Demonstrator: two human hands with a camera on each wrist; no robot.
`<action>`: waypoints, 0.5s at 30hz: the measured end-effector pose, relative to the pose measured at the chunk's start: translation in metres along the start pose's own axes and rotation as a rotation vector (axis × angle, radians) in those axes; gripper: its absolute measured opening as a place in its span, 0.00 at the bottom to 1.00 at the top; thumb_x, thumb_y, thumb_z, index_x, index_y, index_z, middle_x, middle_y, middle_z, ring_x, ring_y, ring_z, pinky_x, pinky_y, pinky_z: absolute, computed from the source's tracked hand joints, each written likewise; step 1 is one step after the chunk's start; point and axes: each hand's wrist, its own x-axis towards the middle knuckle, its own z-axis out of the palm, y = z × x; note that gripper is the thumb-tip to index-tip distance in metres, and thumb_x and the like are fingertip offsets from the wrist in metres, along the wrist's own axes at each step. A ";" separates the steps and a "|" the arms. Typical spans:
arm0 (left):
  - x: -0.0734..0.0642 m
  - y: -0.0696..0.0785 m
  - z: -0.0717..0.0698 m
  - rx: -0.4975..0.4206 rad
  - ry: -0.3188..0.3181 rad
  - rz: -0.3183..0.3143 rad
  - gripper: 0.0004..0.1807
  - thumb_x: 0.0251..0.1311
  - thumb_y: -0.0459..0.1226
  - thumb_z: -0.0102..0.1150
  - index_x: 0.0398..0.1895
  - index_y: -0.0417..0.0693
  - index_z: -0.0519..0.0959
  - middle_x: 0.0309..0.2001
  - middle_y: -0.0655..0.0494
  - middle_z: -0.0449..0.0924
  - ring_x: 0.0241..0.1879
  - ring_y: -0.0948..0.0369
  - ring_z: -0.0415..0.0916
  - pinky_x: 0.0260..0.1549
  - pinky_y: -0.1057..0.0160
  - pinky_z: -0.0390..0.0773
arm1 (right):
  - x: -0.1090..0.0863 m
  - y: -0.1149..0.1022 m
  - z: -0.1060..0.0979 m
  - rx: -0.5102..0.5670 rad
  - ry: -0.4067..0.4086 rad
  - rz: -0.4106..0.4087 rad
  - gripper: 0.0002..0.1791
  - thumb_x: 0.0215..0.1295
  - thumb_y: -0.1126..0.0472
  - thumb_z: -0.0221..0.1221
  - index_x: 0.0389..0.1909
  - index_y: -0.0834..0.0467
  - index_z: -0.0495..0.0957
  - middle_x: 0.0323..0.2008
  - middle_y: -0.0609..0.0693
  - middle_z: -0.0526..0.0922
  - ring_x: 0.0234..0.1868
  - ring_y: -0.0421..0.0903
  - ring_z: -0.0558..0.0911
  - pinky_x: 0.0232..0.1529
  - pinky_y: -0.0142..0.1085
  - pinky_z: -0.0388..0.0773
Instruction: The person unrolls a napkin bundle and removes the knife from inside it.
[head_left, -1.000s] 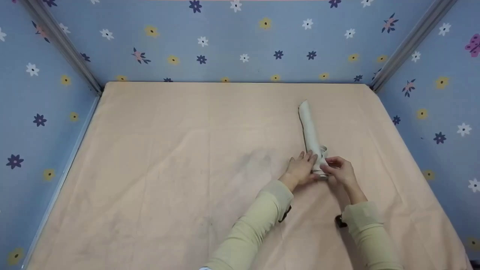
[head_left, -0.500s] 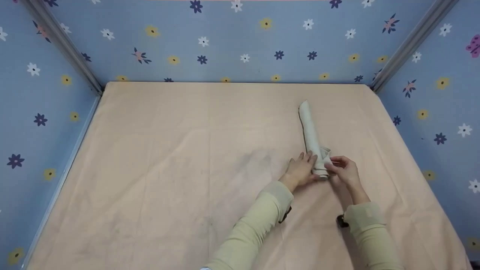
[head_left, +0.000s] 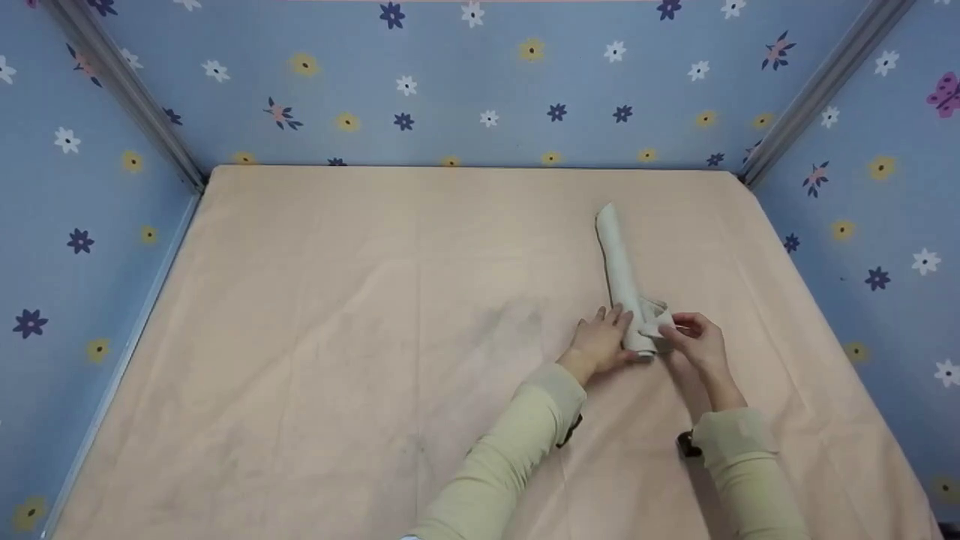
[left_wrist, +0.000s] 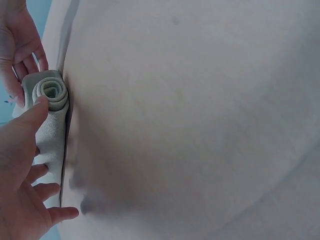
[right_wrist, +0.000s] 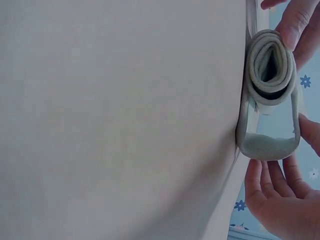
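Grey rolled cloth (head_left: 626, 281), both hands' grip

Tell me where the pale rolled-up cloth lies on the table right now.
In the head view the pale rolled-up cloth lies right of centre on the peach-covered table, its near end between the left hand and the right hand.

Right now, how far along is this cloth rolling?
Mostly done, it seems: the cloth lies as a long roll on the table. In hand: the left hand steadies the near end while the right hand pinches a loose outer flap. Left: that flap still stands away.
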 end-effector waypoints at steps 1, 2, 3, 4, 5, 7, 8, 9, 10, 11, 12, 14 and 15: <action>0.000 0.000 0.000 -0.001 0.000 -0.002 0.40 0.54 0.62 0.42 0.68 0.57 0.49 0.68 0.58 0.45 0.65 0.55 0.47 0.55 0.51 0.60 | 0.000 0.000 -0.001 -0.004 -0.002 -0.001 0.28 0.53 0.56 0.62 0.49 0.69 0.68 0.48 0.63 0.72 0.36 0.33 0.73 0.35 0.22 0.71; 0.000 0.000 0.000 -0.001 0.000 -0.003 0.40 0.54 0.62 0.41 0.68 0.58 0.48 0.68 0.58 0.45 0.65 0.55 0.47 0.55 0.51 0.60 | 0.000 0.001 -0.001 -0.003 -0.001 0.003 0.28 0.53 0.55 0.62 0.50 0.69 0.68 0.49 0.63 0.72 0.36 0.33 0.73 0.35 0.21 0.72; 0.000 0.000 0.000 0.002 0.000 -0.004 0.40 0.54 0.62 0.41 0.68 0.58 0.48 0.68 0.58 0.45 0.65 0.55 0.47 0.55 0.51 0.61 | 0.000 0.001 -0.002 -0.002 -0.003 0.009 0.29 0.53 0.55 0.62 0.50 0.69 0.68 0.49 0.64 0.72 0.36 0.32 0.73 0.36 0.21 0.72; 0.000 0.000 0.000 0.007 -0.001 -0.004 0.40 0.54 0.62 0.41 0.69 0.58 0.48 0.68 0.58 0.45 0.65 0.55 0.47 0.55 0.51 0.61 | 0.000 0.001 -0.002 -0.001 -0.003 0.013 0.29 0.53 0.54 0.61 0.50 0.69 0.68 0.49 0.63 0.71 0.36 0.32 0.73 0.36 0.22 0.72; 0.001 0.000 0.000 0.009 -0.002 -0.005 0.40 0.54 0.62 0.41 0.69 0.58 0.48 0.68 0.58 0.45 0.65 0.56 0.47 0.55 0.51 0.61 | 0.001 0.002 -0.003 -0.002 -0.006 0.018 0.29 0.54 0.54 0.61 0.51 0.69 0.67 0.50 0.63 0.71 0.36 0.32 0.73 0.36 0.22 0.72; 0.001 0.000 0.000 0.008 -0.002 -0.007 0.40 0.54 0.62 0.41 0.69 0.58 0.48 0.68 0.58 0.45 0.65 0.56 0.47 0.55 0.52 0.61 | 0.001 0.003 -0.004 0.004 -0.010 0.024 0.29 0.54 0.54 0.61 0.51 0.69 0.67 0.50 0.63 0.71 0.36 0.32 0.73 0.36 0.23 0.73; 0.001 0.000 0.000 0.008 -0.002 -0.006 0.40 0.54 0.62 0.41 0.69 0.58 0.48 0.68 0.58 0.45 0.65 0.56 0.47 0.55 0.52 0.61 | 0.001 0.003 -0.004 0.012 -0.008 0.031 0.29 0.54 0.54 0.61 0.51 0.69 0.67 0.50 0.63 0.71 0.36 0.32 0.73 0.36 0.24 0.73; 0.001 0.000 0.000 0.008 -0.002 -0.006 0.40 0.54 0.62 0.41 0.69 0.58 0.48 0.68 0.58 0.45 0.65 0.56 0.47 0.55 0.52 0.61 | 0.001 0.003 -0.005 0.014 -0.009 0.034 0.29 0.54 0.54 0.61 0.52 0.69 0.67 0.50 0.63 0.71 0.36 0.32 0.73 0.36 0.24 0.73; 0.001 0.000 0.000 0.006 -0.002 -0.007 0.40 0.54 0.62 0.41 0.69 0.58 0.48 0.68 0.58 0.45 0.65 0.56 0.47 0.55 0.52 0.60 | 0.000 0.003 -0.005 0.020 -0.009 0.036 0.29 0.54 0.55 0.61 0.52 0.69 0.67 0.50 0.63 0.71 0.36 0.32 0.73 0.36 0.24 0.74; 0.000 0.000 0.000 0.003 -0.002 -0.007 0.40 0.54 0.62 0.41 0.69 0.58 0.48 0.68 0.58 0.45 0.65 0.56 0.47 0.56 0.51 0.60 | 0.000 0.003 -0.006 0.025 -0.008 0.040 0.29 0.54 0.55 0.61 0.52 0.69 0.67 0.50 0.63 0.71 0.35 0.32 0.73 0.36 0.25 0.74; 0.000 0.000 0.000 0.000 -0.002 -0.008 0.40 0.54 0.62 0.41 0.69 0.58 0.48 0.68 0.58 0.45 0.65 0.55 0.47 0.56 0.51 0.60 | 0.000 0.003 -0.006 0.029 -0.006 0.044 0.29 0.54 0.55 0.61 0.52 0.69 0.67 0.50 0.62 0.71 0.35 0.32 0.73 0.36 0.25 0.74; 0.000 0.000 0.000 -0.002 -0.002 -0.008 0.40 0.54 0.61 0.41 0.69 0.58 0.48 0.68 0.58 0.45 0.65 0.55 0.47 0.56 0.51 0.60 | 0.000 0.003 -0.007 0.031 -0.002 0.055 0.29 0.54 0.55 0.61 0.52 0.68 0.67 0.49 0.61 0.71 0.36 0.32 0.73 0.36 0.25 0.74; 0.000 0.001 0.000 -0.002 -0.002 -0.008 0.40 0.54 0.61 0.42 0.69 0.57 0.48 0.68 0.58 0.45 0.65 0.55 0.47 0.56 0.51 0.60 | 0.000 0.004 -0.008 0.031 0.002 0.058 0.29 0.54 0.55 0.61 0.52 0.68 0.67 0.49 0.61 0.71 0.36 0.33 0.73 0.36 0.25 0.74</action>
